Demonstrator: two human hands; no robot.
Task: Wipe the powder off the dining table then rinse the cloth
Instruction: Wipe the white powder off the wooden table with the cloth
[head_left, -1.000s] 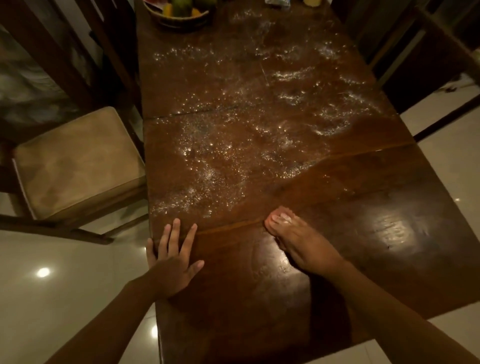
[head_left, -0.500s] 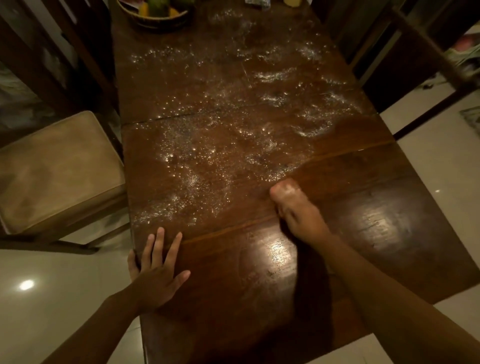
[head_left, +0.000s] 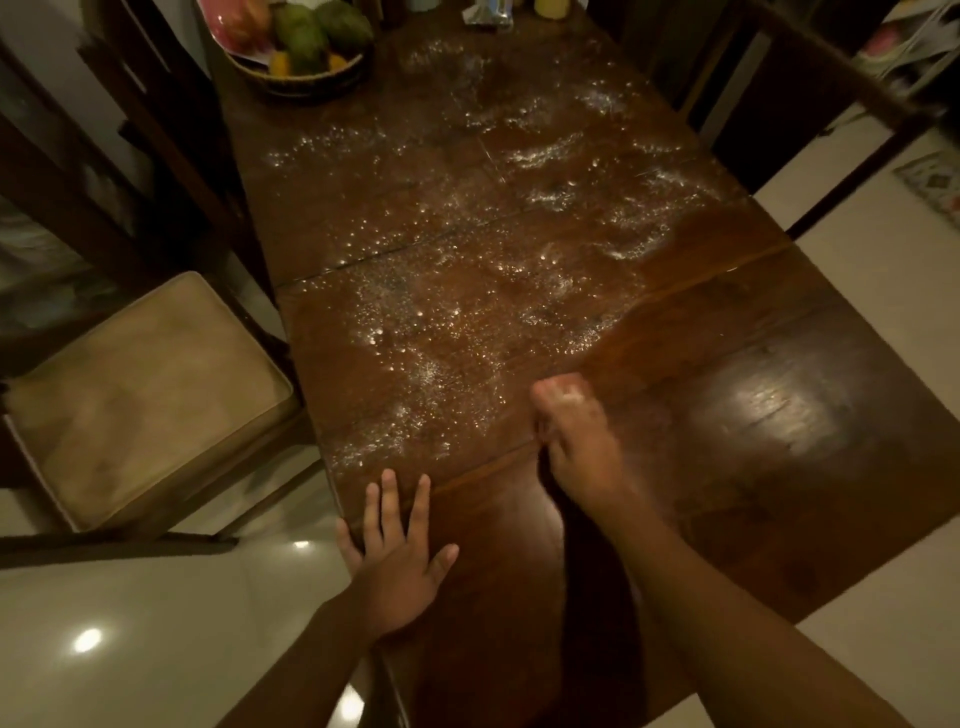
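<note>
White powder (head_left: 467, 291) is scattered over the middle and far part of the dark wooden dining table (head_left: 779, 415). The near right part of the top shines bare. My right hand (head_left: 576, 441) lies on the table at the powder's near edge, fingers bunched over a pale bit of cloth (head_left: 570, 399); most of the cloth is hidden under the hand. My left hand (head_left: 397, 551) rests flat on the table's near left edge with its fingers spread.
A woven basket of fruit (head_left: 301, 52) stands at the far left end, with small packets (head_left: 488, 15) beside it. A cushioned chair (head_left: 140, 395) stands to the left. Dark wooden chairs (head_left: 810, 104) line the right side above pale floor tiles (head_left: 883, 270).
My right hand has slid forward across the table's seam to the powder's near edge. My left hand has stayed on the table edge. The view has tilted up, showing more of the far end.
</note>
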